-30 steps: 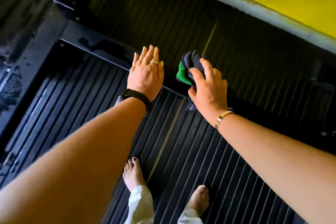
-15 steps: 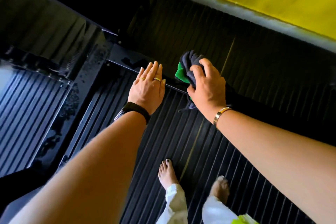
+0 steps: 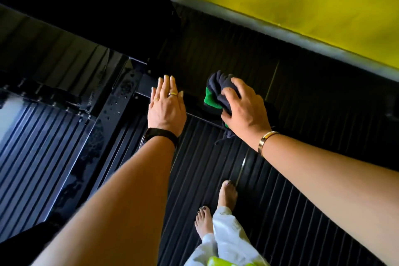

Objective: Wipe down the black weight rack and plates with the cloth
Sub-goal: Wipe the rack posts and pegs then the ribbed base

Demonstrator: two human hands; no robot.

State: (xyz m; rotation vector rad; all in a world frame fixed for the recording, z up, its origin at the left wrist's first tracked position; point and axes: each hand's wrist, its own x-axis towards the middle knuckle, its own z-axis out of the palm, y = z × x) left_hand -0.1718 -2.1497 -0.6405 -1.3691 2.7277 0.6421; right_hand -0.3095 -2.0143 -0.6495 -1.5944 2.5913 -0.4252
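Right hand (image 3: 244, 110): clutches bunched cloth (image 3: 216, 90) atop rack crossbar (image 3: 195, 114)
Left hand (image 3: 166, 106): flat on crossbar, fingers straight
Crossbar axis: runs leftward from cloth

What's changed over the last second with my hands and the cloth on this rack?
Both hands slid left along the rack's crossbar toward its upright post; the left hand now lies close to it, and the right hand carried the cloth along. Unchanged: left hand flat on the crossbar, right hand gripping the bunched cloth.
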